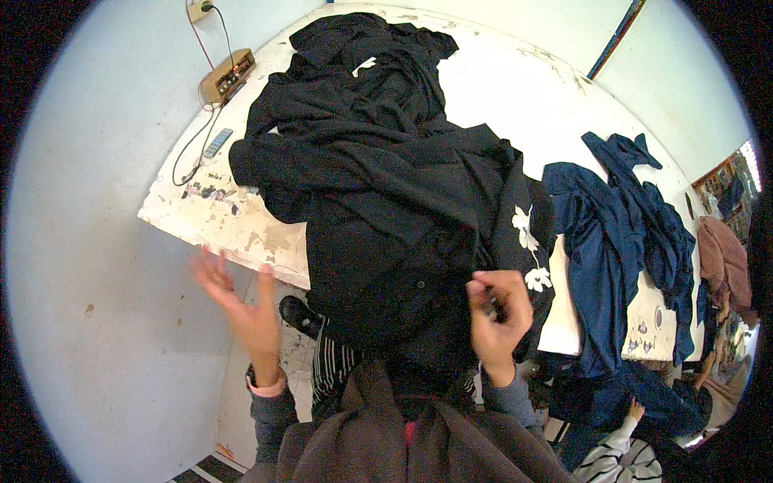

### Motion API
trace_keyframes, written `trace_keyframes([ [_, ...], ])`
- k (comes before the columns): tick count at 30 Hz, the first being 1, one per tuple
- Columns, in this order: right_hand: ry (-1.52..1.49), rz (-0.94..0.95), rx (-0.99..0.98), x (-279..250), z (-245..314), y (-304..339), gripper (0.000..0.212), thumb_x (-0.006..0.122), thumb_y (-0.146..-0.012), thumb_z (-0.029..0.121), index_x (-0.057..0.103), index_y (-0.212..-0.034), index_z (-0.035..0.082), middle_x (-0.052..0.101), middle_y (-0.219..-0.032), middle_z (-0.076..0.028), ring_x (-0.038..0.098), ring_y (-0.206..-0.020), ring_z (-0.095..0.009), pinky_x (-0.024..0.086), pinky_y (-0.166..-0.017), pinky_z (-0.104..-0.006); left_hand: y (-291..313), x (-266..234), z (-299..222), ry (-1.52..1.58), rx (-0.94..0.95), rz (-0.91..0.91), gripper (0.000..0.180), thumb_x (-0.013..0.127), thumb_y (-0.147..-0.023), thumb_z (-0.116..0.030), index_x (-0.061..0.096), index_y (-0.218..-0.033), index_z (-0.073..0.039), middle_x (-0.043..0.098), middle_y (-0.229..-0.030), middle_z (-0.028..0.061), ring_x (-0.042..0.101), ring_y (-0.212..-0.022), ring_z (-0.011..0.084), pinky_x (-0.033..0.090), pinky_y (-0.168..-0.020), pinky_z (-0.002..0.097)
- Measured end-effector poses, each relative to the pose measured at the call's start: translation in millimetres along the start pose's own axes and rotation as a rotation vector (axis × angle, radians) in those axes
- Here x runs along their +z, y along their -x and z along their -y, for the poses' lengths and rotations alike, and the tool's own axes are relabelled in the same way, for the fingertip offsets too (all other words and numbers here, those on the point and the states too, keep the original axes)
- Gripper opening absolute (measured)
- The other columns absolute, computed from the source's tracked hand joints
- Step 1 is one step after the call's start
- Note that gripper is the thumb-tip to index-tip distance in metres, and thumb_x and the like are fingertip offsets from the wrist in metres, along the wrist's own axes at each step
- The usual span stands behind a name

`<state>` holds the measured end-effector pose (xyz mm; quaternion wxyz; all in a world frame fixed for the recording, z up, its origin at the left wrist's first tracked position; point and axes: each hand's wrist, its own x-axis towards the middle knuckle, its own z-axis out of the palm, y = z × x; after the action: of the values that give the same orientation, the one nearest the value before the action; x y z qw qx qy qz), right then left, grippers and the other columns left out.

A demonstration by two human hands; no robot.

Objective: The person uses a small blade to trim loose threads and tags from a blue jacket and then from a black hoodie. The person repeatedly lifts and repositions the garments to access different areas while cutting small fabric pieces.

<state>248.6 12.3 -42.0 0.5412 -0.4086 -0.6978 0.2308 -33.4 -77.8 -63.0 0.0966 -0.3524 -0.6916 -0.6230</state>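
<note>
A black garment (378, 241) with a small button lies spread over the white table (515, 97), its near end hanging over the front edge toward my lap. White flowers (527, 229) decorate its right side. Beside the table's front left corner, my left hand (241, 302) is raised off the cloth, fingers spread and slightly blurred, holding nothing. My right hand (501, 318) is over the garment near the flowers, thumb and fingers curled together. Something dark shows inside its grip; whether it is cloth or a small object I cannot make out.
More black clothes (354, 72) pile up behind. Navy garments (596, 233) drape over the table's right side. A brown box with a lit front (227, 76), its cables and a remote control (217, 143) are at the left edge. Another person's hand (636, 409) is at lower right.
</note>
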Motion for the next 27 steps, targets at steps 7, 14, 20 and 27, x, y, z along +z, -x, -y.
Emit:
trace_keyframes([
  [7,-0.240,-0.070,0.336,-17.1,-19.0,0.8,0.007,0.070,-0.093,0.000,0.066,-0.098,0.002,0.066,-0.093,0.000,0.051,-0.075,-0.003,0.039,-0.066,-0.0192,47.3,68.1,-53.0,-0.020,0.440,0.709,0.025,0.079,-0.084,-0.021,0.073,-0.107,-0.013,0.070,-0.101,0.0038,0.066,-0.092,0.0222,0.046,-0.081,0.0342],
  [14,-0.193,-0.044,0.366,-25.2,-24.6,9.1,0.006,0.071,-0.092,0.000,0.066,-0.096,0.001,0.066,-0.092,0.000,0.056,-0.077,-0.003,0.042,-0.067,-0.0183,64.7,121.7,-65.0,-0.114,0.519,0.735,0.024,0.082,-0.079,-0.031,0.073,-0.094,-0.013,0.065,-0.096,0.0009,0.064,-0.084,0.0202,0.045,-0.073,0.0357],
  [20,-0.172,-0.035,0.371,-34.9,-34.4,10.9,0.006,0.071,-0.093,0.001,0.066,-0.096,0.002,0.066,-0.092,0.001,0.054,-0.075,-0.001,0.039,-0.064,-0.0171,62.8,120.8,-62.2,0.133,0.056,0.885,0.019,0.081,-0.084,-0.024,0.074,-0.086,-0.007,0.067,-0.085,0.0036,0.063,-0.067,0.0148,0.044,-0.064,0.0297],
  [27,-0.239,-0.017,0.447,-29.5,-36.1,10.9,0.006,0.072,-0.093,0.003,0.067,-0.096,0.004,0.066,-0.086,0.004,0.049,-0.069,0.001,0.035,-0.059,-0.0164,61.4,101.7,-45.7,0.634,-0.539,0.942,0.014,0.074,-0.094,-0.012,0.069,-0.097,0.000,0.073,-0.092,0.0058,0.069,-0.081,0.0100,0.053,-0.073,0.0243],
])
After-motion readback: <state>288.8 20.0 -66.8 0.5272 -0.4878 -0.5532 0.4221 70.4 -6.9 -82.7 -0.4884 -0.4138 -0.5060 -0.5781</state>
